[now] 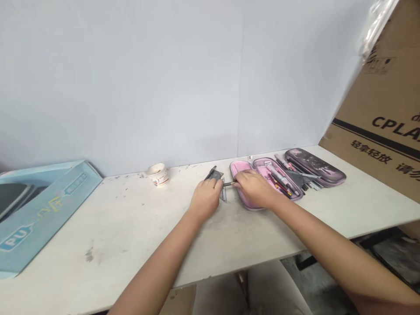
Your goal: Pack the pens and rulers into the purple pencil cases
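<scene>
My left hand (206, 199) is closed, palm down, just above the table. A thin dark pencil (228, 184) runs from its fingers to my right hand (252, 187), whose fingers pinch the pale end. A dark flat piece (215, 173) sticks out beyond the left knuckles; its kind is unclear. Beside those fingers a clear set square (223, 195) shows in part. Under my right forearm and hand lies an unzipped pink pencil case (242, 166), spread flat, with several pens and pencils (278, 177) in its right half.
Right of the pink case are grey rulers (303, 178) and a dark closed pencil case (316, 166). A paper cup (158, 174) stands near the wall. A light blue box (49, 214) occupies the left end. A large cardboard carton (377, 109) rises at the right.
</scene>
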Action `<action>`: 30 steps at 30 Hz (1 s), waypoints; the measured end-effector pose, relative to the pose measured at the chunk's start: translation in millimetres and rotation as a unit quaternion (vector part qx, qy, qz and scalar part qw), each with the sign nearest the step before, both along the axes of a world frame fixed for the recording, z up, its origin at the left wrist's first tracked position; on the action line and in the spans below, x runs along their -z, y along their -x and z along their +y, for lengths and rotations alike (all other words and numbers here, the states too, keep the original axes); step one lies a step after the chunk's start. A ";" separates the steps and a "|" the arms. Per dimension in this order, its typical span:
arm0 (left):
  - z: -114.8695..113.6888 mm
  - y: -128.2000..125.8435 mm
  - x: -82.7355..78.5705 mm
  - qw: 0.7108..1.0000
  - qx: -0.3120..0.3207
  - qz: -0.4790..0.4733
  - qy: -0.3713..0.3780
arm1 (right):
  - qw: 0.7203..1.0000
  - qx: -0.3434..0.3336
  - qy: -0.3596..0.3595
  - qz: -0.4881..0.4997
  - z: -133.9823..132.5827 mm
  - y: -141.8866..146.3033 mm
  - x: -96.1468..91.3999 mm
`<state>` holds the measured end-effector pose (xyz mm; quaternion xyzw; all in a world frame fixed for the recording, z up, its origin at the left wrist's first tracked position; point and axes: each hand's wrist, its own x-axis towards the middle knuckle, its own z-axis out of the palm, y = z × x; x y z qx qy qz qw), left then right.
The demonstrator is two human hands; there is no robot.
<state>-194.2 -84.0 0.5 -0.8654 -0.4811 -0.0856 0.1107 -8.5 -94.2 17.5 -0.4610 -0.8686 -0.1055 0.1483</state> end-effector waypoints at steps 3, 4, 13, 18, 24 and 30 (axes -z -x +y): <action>3.6 -8.3 0.8 0.999 -0.030 0.012 0.038 | 1.000 -0.012 0.004 0.008 12.7 -12.1 7.2; 5.5 -10.3 0.3 0.998 -0.042 0.008 0.045 | 1.000 -0.011 0.003 0.019 17.1 -15.3 9.5; 14.7 -1.6 -0.4 0.915 -0.092 -0.357 0.163 | 0.957 0.081 0.033 0.275 30.5 -46.9 45.2; -2.7 -14.6 10.9 0.799 0.001 -0.495 0.341 | 0.945 0.047 0.052 0.320 18.2 -34.6 53.2; -7.9 -19.3 21.5 0.744 0.016 -0.544 0.388 | 0.968 0.009 0.064 0.244 8.7 -24.0 56.8; -8.4 -17.7 24.7 0.761 0.039 -0.524 0.381 | 0.975 0.009 0.056 0.216 7.6 -27.5 59.2</action>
